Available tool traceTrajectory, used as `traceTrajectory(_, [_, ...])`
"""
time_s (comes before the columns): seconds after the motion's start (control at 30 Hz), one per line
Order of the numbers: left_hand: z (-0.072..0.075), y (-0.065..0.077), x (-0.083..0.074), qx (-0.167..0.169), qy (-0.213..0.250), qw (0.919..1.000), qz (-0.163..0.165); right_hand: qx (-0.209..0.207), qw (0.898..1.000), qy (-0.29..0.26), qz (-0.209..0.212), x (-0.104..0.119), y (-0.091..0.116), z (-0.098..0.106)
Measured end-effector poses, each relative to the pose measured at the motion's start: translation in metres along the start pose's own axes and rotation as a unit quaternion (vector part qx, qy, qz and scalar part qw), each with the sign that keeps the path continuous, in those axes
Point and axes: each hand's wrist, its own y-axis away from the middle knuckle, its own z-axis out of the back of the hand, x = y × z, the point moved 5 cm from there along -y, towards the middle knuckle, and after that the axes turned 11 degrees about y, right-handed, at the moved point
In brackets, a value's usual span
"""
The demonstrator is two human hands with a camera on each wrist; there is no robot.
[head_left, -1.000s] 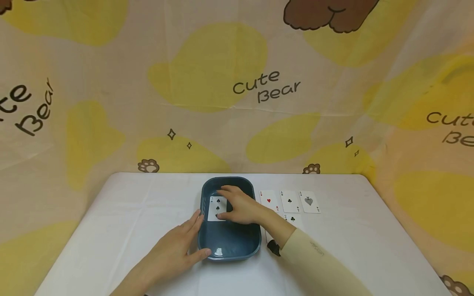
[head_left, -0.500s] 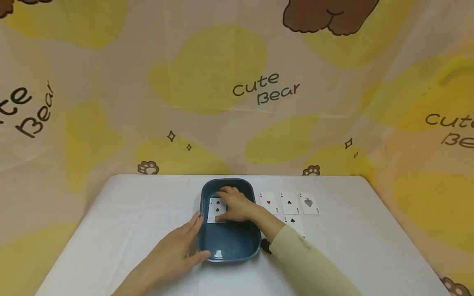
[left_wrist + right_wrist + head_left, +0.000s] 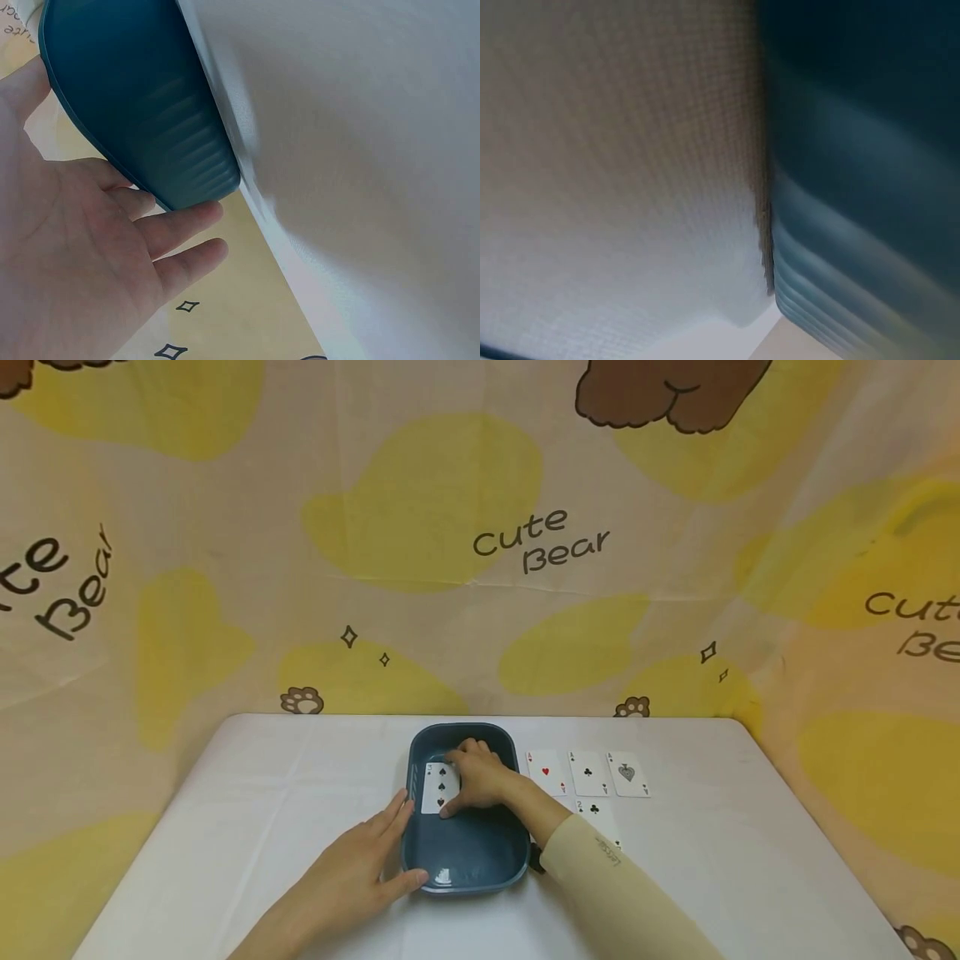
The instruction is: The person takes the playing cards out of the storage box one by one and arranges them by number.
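Note:
A three of spades playing card [image 3: 438, 789] lies in the blue tray [image 3: 468, 860], toward its left side. My right hand [image 3: 480, 777] reaches into the tray and holds the card by its right part, thumb at the near edge and fingers at the far edge. The card looks flat; its right side is partly covered. My left hand [image 3: 360, 860] rests against the tray's left outer wall, fingers extended and thumb at the near rim. In the left wrist view, the left hand [image 3: 82, 225] touches the ribbed tray wall [image 3: 150, 112]. The right wrist view shows no hand.
Right of the tray, the ace of hearts [image 3: 545, 772], ace of clubs [image 3: 588, 773] and ace of spades [image 3: 627, 774] lie in a row. A two of clubs [image 3: 596, 820] sits below, partly behind my right sleeve [image 3: 607, 877]. A white cloth [image 3: 300, 777] covers the table.
My right thumb has slid down to the card's near edge and the fingers have drawn in. The right forearm has shifted slightly left. The left hand and tray stay put.

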Motion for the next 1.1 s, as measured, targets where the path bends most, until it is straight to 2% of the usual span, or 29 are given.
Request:
traceTrajectory(0.43, [0.0003, 0.0014, -0.0006, -0.003, 0.0, 1.0, -0.007, 0.002, 0.997, -0.072, -0.006, 0.0032, -0.0011, -0.0001])
traceTrajectory(0.63, [-0.0003, 0.0, -0.0002, 0.002, -0.001, 1.0, 0.001, 0.006, 0.997, -0.075, -0.007, 0.0044, 0.0001, 0.0015])
traceTrajectory(1.1, [0.0004, 0.0018, 0.0001, -0.002, -0.003, 1.0, -0.005, 0.043, 0.995, -0.087, 0.019, 0.0079, 0.0026, -0.0003])
